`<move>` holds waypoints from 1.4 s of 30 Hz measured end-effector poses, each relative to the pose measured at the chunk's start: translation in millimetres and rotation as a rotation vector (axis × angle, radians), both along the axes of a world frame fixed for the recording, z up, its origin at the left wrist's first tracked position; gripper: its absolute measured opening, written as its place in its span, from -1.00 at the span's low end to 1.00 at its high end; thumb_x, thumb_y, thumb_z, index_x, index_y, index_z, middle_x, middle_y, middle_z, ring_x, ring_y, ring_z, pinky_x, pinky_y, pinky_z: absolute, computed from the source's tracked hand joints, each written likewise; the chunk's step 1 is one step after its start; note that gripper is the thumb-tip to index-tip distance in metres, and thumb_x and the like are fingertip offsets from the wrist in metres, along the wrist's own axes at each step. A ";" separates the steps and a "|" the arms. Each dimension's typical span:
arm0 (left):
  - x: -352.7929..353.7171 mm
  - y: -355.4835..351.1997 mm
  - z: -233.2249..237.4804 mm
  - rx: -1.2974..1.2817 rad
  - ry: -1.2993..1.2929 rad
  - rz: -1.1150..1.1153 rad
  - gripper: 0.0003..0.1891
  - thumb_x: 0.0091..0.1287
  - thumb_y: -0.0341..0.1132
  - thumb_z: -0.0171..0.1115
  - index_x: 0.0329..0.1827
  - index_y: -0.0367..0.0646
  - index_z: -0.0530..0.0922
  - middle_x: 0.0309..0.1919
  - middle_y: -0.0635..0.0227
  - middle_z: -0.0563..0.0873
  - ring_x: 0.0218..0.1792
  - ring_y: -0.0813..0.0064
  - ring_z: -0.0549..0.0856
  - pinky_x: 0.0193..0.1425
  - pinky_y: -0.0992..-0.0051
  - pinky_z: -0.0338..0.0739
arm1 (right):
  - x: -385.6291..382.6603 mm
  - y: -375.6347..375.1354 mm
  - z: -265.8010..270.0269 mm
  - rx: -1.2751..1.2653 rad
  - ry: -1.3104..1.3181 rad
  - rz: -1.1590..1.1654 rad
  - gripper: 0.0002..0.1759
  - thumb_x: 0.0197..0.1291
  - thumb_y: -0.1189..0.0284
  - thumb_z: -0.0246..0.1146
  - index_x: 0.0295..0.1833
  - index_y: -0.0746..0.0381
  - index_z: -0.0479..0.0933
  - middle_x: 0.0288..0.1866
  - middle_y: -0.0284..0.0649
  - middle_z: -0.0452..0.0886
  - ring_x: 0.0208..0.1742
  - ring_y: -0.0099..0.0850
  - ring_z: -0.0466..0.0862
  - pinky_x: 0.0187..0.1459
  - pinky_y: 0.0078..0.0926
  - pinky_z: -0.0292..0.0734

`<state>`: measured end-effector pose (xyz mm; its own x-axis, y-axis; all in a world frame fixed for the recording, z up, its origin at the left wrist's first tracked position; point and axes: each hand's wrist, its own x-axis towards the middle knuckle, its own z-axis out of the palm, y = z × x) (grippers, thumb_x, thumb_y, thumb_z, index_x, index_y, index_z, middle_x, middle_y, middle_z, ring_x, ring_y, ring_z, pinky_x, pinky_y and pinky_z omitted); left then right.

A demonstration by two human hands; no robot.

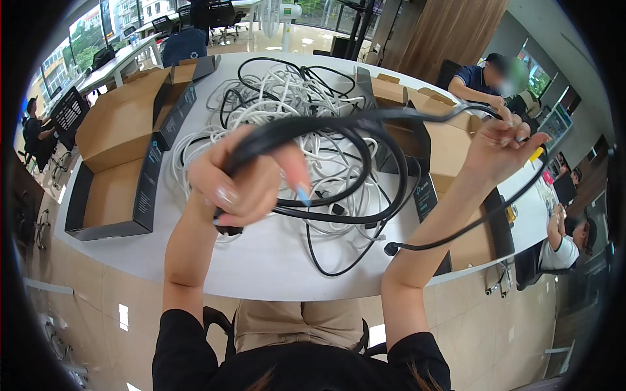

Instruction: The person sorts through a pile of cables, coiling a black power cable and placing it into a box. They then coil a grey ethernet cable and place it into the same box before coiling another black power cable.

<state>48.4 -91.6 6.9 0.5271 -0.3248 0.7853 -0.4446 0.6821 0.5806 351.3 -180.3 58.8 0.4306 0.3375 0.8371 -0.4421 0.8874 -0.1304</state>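
Black cable, thick, one: nearest the camera, strung between the two hands above the table; its middle is blurred, with coils hanging below. A length descends from the right hand, crosses the right forearm and finishes in a dark connector.

Left hand: fingers curled tight around the black cable, thumb alongside; a dark tip shows beneath the fist.

Right hand: raised higher, thumb and fingers pinched together on the same cable.

White cables, many: tangled heap across the middle of the table, behind and below the held coils; thinner black cords mixed in, one looping toward the near edge.

Left carton: brown inside, dark printed outside, lid open, on the table left of the heap.

Right carton: similar colouring, partly behind the right forearm.

Table: white, curved near edge.

Co-worker in a dark blue shirt: at the table's far right. Person in a white shirt: seated farther right.
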 end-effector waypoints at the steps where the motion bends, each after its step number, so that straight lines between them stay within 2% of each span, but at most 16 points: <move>1: -8.6 9.0 10.3 0.100 -0.004 -0.065 -0.29 0.07 -0.58 -0.04 0.25 -0.72 -0.15 -0.93 0.44 0.30 -0.92 0.65 0.30 -0.75 0.64 0.37 | -6.1 5.8 -0.5 -0.005 -0.087 0.016 -0.44 0.20 0.04 0.10 -0.68 0.22 0.29 -0.73 -0.35 0.21 -0.46 -0.55 0.39 -0.33 -0.67 0.64; 5: -37.9 -7.8 29.9 -0.230 -0.035 0.164 -0.22 0.26 -0.51 -0.19 0.39 -0.19 -0.51 -0.90 0.40 0.37 -0.93 0.65 0.23 -0.62 0.60 0.46 | -30.8 28.5 -6.2 -0.025 -0.246 -0.137 -0.28 0.23 -0.21 -0.27 -0.73 0.14 0.19 -0.77 -0.33 0.12 -0.55 -0.44 0.43 -0.39 -0.55 0.60; 6: -32.5 -13.5 32.7 -0.347 -0.136 0.132 -0.21 0.18 -0.64 -0.21 0.44 -0.11 -0.34 -0.84 0.35 0.44 -0.90 0.65 0.23 -0.60 0.57 0.46 | -37.8 36.6 -5.1 0.047 -0.244 -0.039 -0.18 0.23 -0.24 -0.39 -0.72 0.22 0.27 -0.72 -0.22 0.36 -0.58 -0.35 0.48 -0.32 -0.48 0.58; 10: -38.8 4.2 33.6 -0.314 -0.217 0.155 -0.26 0.23 -0.57 -0.19 0.45 -0.10 -0.30 -0.61 0.36 0.50 -0.90 0.64 0.25 -0.55 0.55 0.45 | -60.8 42.0 -13.3 -0.240 -0.427 -0.673 -0.09 0.30 -0.16 -0.43 -0.59 0.43 0.46 -0.33 0.15 0.62 -0.51 -0.25 0.61 -0.21 -0.42 0.54; 13: -39.7 10.2 33.7 -0.309 -0.244 0.258 -0.29 0.27 -0.51 -0.17 0.45 -0.10 -0.26 -0.44 0.38 0.54 -0.90 0.62 0.26 -0.52 0.54 0.44 | -75.1 51.0 -14.8 0.006 -0.686 -0.959 -0.31 0.36 0.02 -0.18 -0.52 0.36 0.53 -0.47 -0.09 0.63 -0.26 -0.26 0.67 -0.22 -0.42 0.52; 16: -37.3 -4.4 40.0 -0.352 -0.249 0.538 -0.33 0.30 -0.46 -0.19 0.45 -0.09 -0.24 -0.29 0.36 0.55 -0.90 0.62 0.25 -0.50 0.55 0.42 | -98.7 53.3 -17.2 0.179 -0.804 -1.214 -0.46 0.30 0.09 -0.02 -0.54 0.29 0.53 -0.55 -0.20 0.60 -0.22 -0.25 0.66 -0.27 -0.43 0.51; 19: -37.2 -5.2 40.9 -0.357 -0.246 0.740 -0.36 0.34 -0.45 -0.22 0.45 -0.08 -0.24 -0.15 0.34 0.56 -0.90 0.66 0.27 -0.51 0.58 0.42 | -121.7 52.4 -21.2 0.336 -0.945 -1.328 -0.69 0.02 0.22 0.32 -0.55 0.23 0.52 -0.58 -0.26 0.57 -0.30 -0.29 0.66 -0.43 -0.52 0.52; 22: -39.2 1.4 39.4 -0.268 -0.262 0.904 -0.40 0.34 -0.41 -0.26 0.45 -0.09 -0.19 -0.03 0.22 0.55 -0.89 0.69 0.26 -0.48 0.60 0.41 | -140.9 60.5 -35.3 0.403 -0.823 -1.404 -0.74 -0.15 0.30 0.43 -0.54 0.21 0.51 -0.55 -0.29 0.57 -0.36 -0.34 0.65 -0.46 -0.57 0.52; 25: -36.8 -0.4 38.2 -0.127 -0.262 1.309 -0.40 0.34 -0.41 -0.27 0.44 -0.07 -0.18 -0.01 0.06 0.57 -0.86 0.72 0.32 -0.44 0.62 0.45 | -154.8 58.8 -39.6 0.418 -0.870 -1.376 -0.75 -0.20 0.35 0.44 -0.49 0.22 0.50 -0.49 -0.30 0.57 -0.38 -0.36 0.63 -0.45 -0.57 0.52; 28: -18.5 -15.8 38.1 0.055 -0.198 1.801 -0.39 0.34 -0.41 -0.26 0.44 -0.06 -0.22 -0.07 -0.12 0.57 -0.73 0.65 0.54 -0.30 0.59 0.55 | -162.9 57.1 -40.4 0.286 -0.871 -1.021 -0.78 -0.18 0.50 0.37 -0.41 0.29 0.46 -0.45 -0.22 0.54 -0.42 -0.32 0.59 -0.44 -0.51 0.51; 29: -8.8 -19.1 34.9 0.120 -0.195 1.923 -0.35 0.30 -0.42 -0.23 0.44 -0.08 -0.23 -0.01 -0.01 0.55 -0.72 0.67 0.52 -0.24 0.59 0.55 | -165.5 54.2 -40.6 0.215 -0.860 -0.891 -0.79 -0.18 0.53 0.34 -0.41 0.30 0.45 -0.45 -0.20 0.54 -0.43 -0.31 0.59 -0.44 -0.50 0.50; 33: 5.0 -1.9 21.3 0.287 -0.347 1.875 -0.32 0.30 -0.45 -0.17 0.44 -0.11 -0.26 -0.01 -0.04 0.53 -0.52 0.51 0.65 -0.16 0.54 0.56 | -160.5 52.7 -48.1 0.004 -0.812 -0.712 -0.92 -0.07 0.59 0.18 -0.47 0.32 0.39 -0.53 -0.17 0.43 -0.52 -0.38 0.47 -0.46 -0.57 0.43; 37: 5.4 -6.0 20.3 0.316 -0.219 1.990 -0.31 0.31 -0.45 -0.13 0.43 -0.15 -0.27 0.06 -0.02 0.48 -0.26 0.44 0.65 -0.10 0.50 0.55 | -160.1 58.8 -56.6 -0.122 -0.532 -0.257 -0.77 -0.01 0.54 0.14 -0.21 0.34 0.32 -0.33 -0.15 0.42 -0.45 -0.41 0.42 -0.48 -0.65 0.36; 38: 7.0 -1.6 18.3 0.338 -0.267 2.003 -0.33 0.31 -0.48 -0.14 0.43 -0.17 -0.23 0.00 0.03 0.52 -0.31 0.43 0.67 -0.11 0.51 0.55 | -164.4 54.1 -57.1 -0.165 -0.540 -0.249 -0.62 -0.02 0.44 0.16 -0.05 0.30 0.29 -0.13 -0.09 0.42 -0.24 -0.32 0.44 -0.27 -0.50 0.40; 41: 12.7 8.1 11.0 0.445 -0.302 2.046 -0.37 0.30 -0.54 -0.14 0.42 -0.22 -0.15 -0.15 0.15 0.60 -0.38 0.41 0.69 -0.14 0.53 0.54 | -171.7 61.9 -43.7 0.191 -0.638 -0.799 -0.56 -0.02 0.33 0.14 0.01 0.27 0.32 0.04 -0.01 0.42 -0.01 -0.22 0.40 0.06 -0.24 0.24; 42: 13.6 4.0 9.4 0.511 -0.244 2.063 -0.38 0.30 -0.53 -0.12 0.41 -0.23 -0.12 -0.18 0.18 0.61 -0.37 0.41 0.69 -0.16 0.51 0.54 | -172.6 62.6 -43.2 0.201 -0.664 -0.819 -0.47 -0.03 0.27 0.10 0.09 0.26 0.33 0.20 0.05 0.34 0.20 -0.09 0.28 0.27 -0.13 -0.08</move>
